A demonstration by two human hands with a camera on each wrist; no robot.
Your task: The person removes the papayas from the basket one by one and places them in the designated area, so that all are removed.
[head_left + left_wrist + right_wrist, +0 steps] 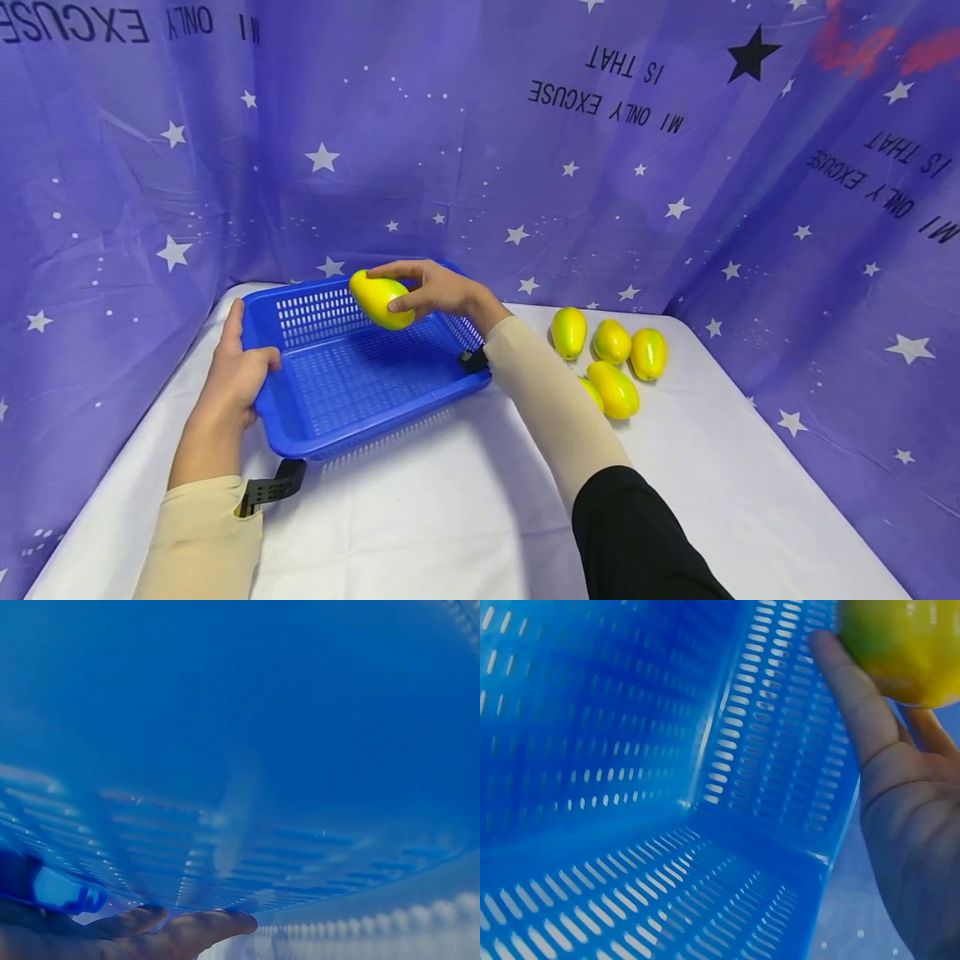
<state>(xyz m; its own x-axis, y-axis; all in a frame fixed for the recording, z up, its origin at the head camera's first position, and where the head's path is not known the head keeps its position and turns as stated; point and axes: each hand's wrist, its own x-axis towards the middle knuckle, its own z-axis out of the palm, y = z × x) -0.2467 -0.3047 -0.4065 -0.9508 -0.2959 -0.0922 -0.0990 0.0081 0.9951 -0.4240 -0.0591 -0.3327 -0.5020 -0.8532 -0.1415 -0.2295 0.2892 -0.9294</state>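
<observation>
A blue plastic basket (375, 427) with slotted walls stands on the white table, its inside bare in the head view. My left hand (232, 373) grips its left end, thumb over the rim; in the left wrist view the basket wall (247, 712) fills most of the picture, with fingers (199, 930) below. Above the basket, near its back wall, my right hand (442, 290) holds a yellow mango (378, 302) between thumb and fingers. The right wrist view shows that mango's greenish end (900, 656) beside the right hand (915, 802), over the slotted walls.
Several more yellow mangoes (613, 390) lie grouped on the white table (720, 467) to the right of the basket; one is partly hidden by the right sleeve (558, 400). A purple star-printed curtain (465, 167) hangs behind and along both sides.
</observation>
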